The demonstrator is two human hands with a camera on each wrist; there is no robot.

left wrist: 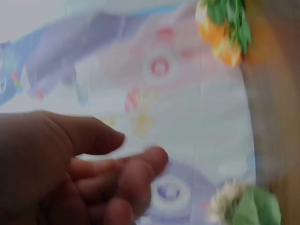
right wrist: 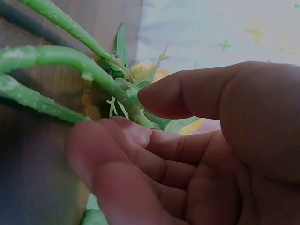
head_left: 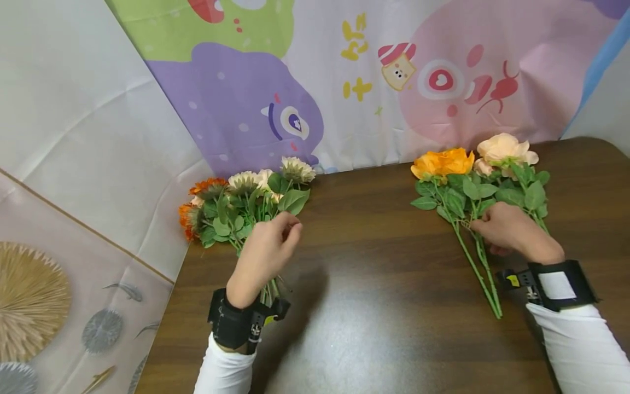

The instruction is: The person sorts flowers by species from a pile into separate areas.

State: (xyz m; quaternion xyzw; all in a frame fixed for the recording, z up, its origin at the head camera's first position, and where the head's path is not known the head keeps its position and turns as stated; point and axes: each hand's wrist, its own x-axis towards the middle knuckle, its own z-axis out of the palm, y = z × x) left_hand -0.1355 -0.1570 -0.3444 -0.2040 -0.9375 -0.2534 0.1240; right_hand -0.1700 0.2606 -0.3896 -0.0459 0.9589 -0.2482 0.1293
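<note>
At the left of the table lies a bunch of artificial-looking flowers with orange blooms (head_left: 188,218), cream blooms (head_left: 297,171) and green leaves (head_left: 294,201). My left hand (head_left: 264,241) hovers over its stems, fingers loosely bent and holding nothing; the left wrist view shows a gap between thumb and fingers. On the right lie a yellow-orange flower (head_left: 443,163) and a peach flower (head_left: 504,149) with long green stems (head_left: 484,273). My right hand (head_left: 514,232) is at these stems. In the right wrist view its thumb and fingers stand apart around a stem (right wrist: 110,84), unpinched.
The brown wooden table (head_left: 364,273) runs between the two bunches. Behind it hangs a printed cartoon cloth (head_left: 334,126), and a pale patterned sheet (head_left: 98,219) hangs along the left. Black wrist straps with cameras sit on both wrists.
</note>
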